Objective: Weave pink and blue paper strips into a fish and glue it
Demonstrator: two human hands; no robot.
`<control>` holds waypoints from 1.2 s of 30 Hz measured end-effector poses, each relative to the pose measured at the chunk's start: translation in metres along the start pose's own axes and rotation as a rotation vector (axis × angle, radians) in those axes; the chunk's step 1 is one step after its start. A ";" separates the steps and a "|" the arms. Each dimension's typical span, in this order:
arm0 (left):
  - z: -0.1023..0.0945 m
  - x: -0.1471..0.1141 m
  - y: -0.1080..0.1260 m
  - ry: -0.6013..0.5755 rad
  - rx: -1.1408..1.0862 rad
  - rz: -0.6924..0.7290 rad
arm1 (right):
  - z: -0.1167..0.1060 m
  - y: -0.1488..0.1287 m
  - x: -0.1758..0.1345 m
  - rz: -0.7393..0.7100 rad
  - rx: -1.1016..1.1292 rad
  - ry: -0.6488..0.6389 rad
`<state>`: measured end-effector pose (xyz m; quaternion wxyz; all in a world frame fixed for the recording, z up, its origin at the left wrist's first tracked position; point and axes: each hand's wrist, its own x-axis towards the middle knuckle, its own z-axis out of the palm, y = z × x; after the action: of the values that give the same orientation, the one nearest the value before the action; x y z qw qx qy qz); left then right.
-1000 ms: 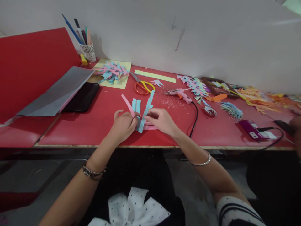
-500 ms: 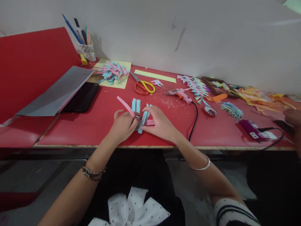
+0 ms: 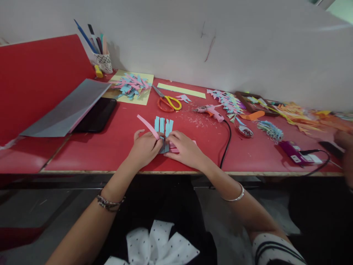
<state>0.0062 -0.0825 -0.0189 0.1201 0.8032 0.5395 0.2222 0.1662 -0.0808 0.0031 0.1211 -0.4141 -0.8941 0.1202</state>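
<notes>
My left hand (image 3: 145, 148) is closed on a bundle of light-blue paper strips (image 3: 161, 127) at the front middle of the table. A pink paper strip (image 3: 147, 125) sticks up and leftward from its fingers. Directly opposite, my right hand (image 3: 186, 149) has its fingers closed on the right-hand blue strips (image 3: 169, 128), close against the others. More pink paper (image 3: 173, 148) shows at its fingers and behind its knuckles. My fingers hide the middle of the bundle, so I cannot tell how the strips are joined.
Behind lie red-and-yellow scissors (image 3: 169, 103), a pink glue gun (image 3: 211, 110) with a black cord, and a heap of cut strips (image 3: 132, 85). A black tablet-like slab (image 3: 96, 119) lies left under grey paper (image 3: 66, 106). Another person's hand (image 3: 343, 140) is at far right.
My right hand has moved slightly left and down, and its fingers have closed. The right-hand blue strips have gone from slanted to nearly upright beside the others. My left hand stays in place.
</notes>
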 end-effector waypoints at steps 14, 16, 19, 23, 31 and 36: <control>-0.004 -0.005 -0.008 -0.037 -0.125 0.054 | -0.004 0.007 0.000 -0.006 0.240 -0.069; -0.006 -0.009 -0.015 -0.066 -0.190 0.094 | -0.004 0.008 -0.001 -0.009 0.230 -0.063; -0.007 -0.013 -0.026 -0.072 -0.224 0.099 | -0.003 0.010 -0.001 -0.037 0.206 -0.058; -0.004 -0.013 -0.032 -0.086 -0.258 0.130 | -0.003 0.011 0.000 -0.038 0.180 -0.041; 0.001 -0.013 -0.034 -0.018 -0.267 0.239 | 0.000 0.013 -0.003 -0.010 0.220 -0.046; 0.001 -0.014 -0.032 -0.023 -0.253 0.220 | 0.003 0.013 -0.003 0.014 0.230 -0.012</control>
<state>-0.0238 -0.0833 -0.0368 0.2015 0.8383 0.4148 0.2910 0.1767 -0.0750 -0.0041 0.1615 -0.4031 -0.8721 0.2256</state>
